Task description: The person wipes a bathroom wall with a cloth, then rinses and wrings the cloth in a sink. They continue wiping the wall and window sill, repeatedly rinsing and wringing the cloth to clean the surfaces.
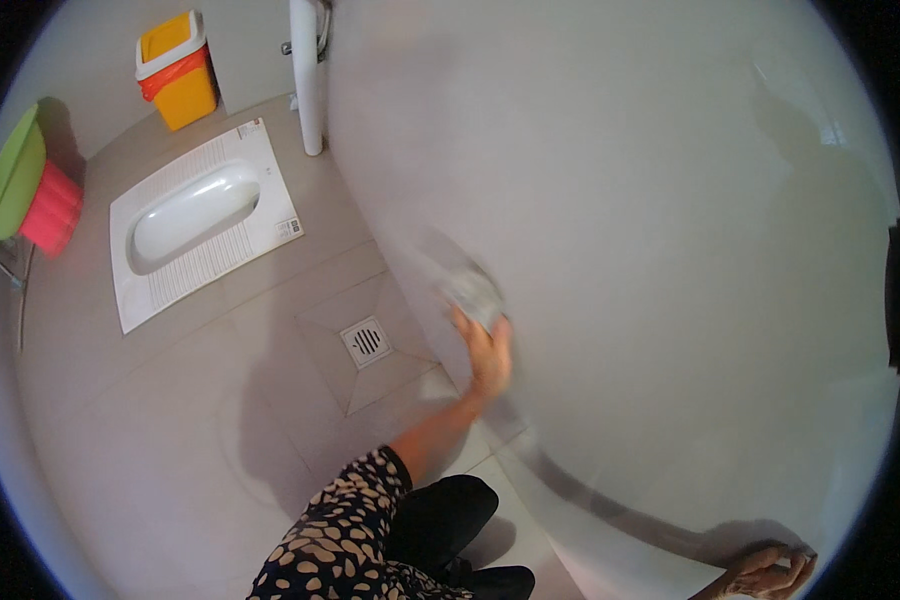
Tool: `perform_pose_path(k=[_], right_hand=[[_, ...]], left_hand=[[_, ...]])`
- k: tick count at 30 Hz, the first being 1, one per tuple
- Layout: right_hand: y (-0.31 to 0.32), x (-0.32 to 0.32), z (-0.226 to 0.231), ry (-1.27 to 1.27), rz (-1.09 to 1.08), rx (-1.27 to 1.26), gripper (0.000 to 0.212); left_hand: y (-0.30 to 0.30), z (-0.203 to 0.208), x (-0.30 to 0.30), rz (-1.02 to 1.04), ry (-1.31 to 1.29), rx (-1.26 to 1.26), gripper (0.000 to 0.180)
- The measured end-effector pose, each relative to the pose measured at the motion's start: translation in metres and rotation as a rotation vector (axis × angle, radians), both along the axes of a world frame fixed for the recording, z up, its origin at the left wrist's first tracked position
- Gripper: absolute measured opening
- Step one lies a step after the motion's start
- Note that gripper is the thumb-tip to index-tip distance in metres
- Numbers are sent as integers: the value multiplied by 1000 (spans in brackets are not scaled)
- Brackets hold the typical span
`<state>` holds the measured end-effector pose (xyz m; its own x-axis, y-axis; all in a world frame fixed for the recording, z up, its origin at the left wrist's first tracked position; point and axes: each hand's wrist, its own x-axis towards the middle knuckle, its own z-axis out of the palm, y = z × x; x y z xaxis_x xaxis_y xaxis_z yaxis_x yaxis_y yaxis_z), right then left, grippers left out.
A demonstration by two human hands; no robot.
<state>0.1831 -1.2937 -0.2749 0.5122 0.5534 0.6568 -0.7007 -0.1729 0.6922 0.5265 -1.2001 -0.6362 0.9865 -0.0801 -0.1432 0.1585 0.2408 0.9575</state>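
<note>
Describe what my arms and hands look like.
Your left sleeve is black with tan, pebble-like spots and ends near the elbow, leaving the forearm bare. Your left hand and right hand are gloveless. No right sleeve is in view.

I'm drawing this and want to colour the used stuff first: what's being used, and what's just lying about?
In use:
- left hand
- pale, blurred cloth-like thing
- wall

Just there:
- yellow bin
- green basin
- pink-red container
- squat toilet
- floor drain

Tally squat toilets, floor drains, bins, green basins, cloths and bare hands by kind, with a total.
Squat toilet: 1
Floor drain: 1
Lidded yellow bin: 1
Green basin: 1
Pale cloth, blurred: 1
Left hand and right hand: 2
Total: 7
</note>
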Motion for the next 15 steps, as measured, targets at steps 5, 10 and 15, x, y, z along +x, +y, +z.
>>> perform_pose_path(k=[5, 10, 15], right_hand=[[63, 70, 5, -158, -121, 110, 60], [62, 75, 8, -91, -87, 55, 60], [56, 62, 11, -84, -112, 37, 54]], left_hand=[[12, 28, -88, -288, -146, -266, 73], [1, -13, -81, -119, -197, -152, 64], [12, -5, -18, -79, 180, -43, 66]])
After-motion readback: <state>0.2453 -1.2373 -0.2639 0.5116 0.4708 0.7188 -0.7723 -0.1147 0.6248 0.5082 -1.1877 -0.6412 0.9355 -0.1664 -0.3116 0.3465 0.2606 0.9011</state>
